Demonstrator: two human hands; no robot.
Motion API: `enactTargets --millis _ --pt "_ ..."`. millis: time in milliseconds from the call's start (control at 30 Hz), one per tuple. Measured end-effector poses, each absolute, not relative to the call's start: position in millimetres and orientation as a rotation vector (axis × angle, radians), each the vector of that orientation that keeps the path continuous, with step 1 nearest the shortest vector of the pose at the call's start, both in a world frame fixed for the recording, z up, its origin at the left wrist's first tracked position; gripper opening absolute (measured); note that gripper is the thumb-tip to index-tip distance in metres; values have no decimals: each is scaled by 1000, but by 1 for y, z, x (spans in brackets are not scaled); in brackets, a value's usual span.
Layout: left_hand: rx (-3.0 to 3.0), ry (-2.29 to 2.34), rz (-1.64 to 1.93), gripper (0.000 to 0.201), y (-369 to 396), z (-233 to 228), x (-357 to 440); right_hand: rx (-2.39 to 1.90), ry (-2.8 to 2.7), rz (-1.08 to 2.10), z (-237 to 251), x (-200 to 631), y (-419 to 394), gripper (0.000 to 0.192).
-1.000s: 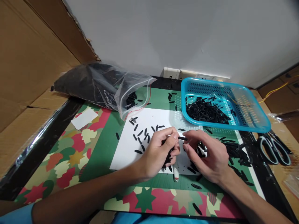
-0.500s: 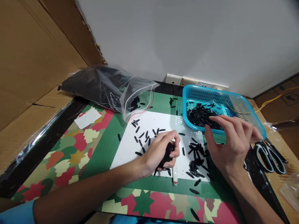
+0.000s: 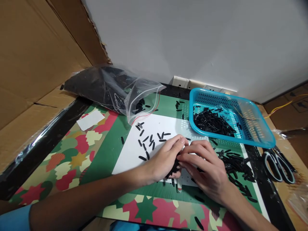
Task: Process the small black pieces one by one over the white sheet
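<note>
My left hand [image 3: 162, 158] is curled round a handful of small, slender black pieces [image 3: 173, 170] above the white paper sheet [image 3: 127, 149]. My right hand [image 3: 208, 168] has come up against it, its fingertips drawn together at the left hand's fingers; what they pinch, if anything, is hidden. Loose black pieces [image 3: 144, 146] lie scattered on the paper to the left. A thicker pile of them [image 3: 237, 163] spreads on the green mat to the right. Below my hands shows the end of a white stick-like thing [image 3: 179, 186], mostly covered.
A blue plastic basket [image 3: 240, 141] with a heap of black pieces stands at the back right. Scissors [image 3: 273, 166] lie beside it. At the back left rests an open zip bag [image 3: 96, 86] full of dark pieces, near a white paper slip [image 3: 90, 120]. Cardboard [image 3: 36, 48] walls the left.
My right hand has moved left and down from the basket's front edge to my left hand, its fingers closing together. The left hand keeps its handful in nearly the same place.
</note>
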State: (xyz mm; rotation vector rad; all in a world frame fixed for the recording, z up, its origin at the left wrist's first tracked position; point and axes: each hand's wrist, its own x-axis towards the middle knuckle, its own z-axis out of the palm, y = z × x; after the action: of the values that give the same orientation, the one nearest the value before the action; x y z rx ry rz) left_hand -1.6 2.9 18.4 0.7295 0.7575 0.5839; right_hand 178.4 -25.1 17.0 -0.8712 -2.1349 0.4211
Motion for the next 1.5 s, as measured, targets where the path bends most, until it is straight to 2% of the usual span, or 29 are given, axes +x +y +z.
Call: enactTargets --millis 100,333,533,767,1500 --pt "704 745 590 41 4 20 -1 -891 -2107 430 18 181 -23 24" --pt "779 757 543 39 5 20 0 -999 -2030 78 18 189 -13 17" --pt "922 694 656 45 1 15 3 -1032 -1922 -48 8 194 -5 7" --pt "952 712 771 48 1 18 10 -985 -1952 -114 9 193 -5 10" --pt "887 657 693 39 0 19 -3 -996 -1994 234 5 191 -12 11"
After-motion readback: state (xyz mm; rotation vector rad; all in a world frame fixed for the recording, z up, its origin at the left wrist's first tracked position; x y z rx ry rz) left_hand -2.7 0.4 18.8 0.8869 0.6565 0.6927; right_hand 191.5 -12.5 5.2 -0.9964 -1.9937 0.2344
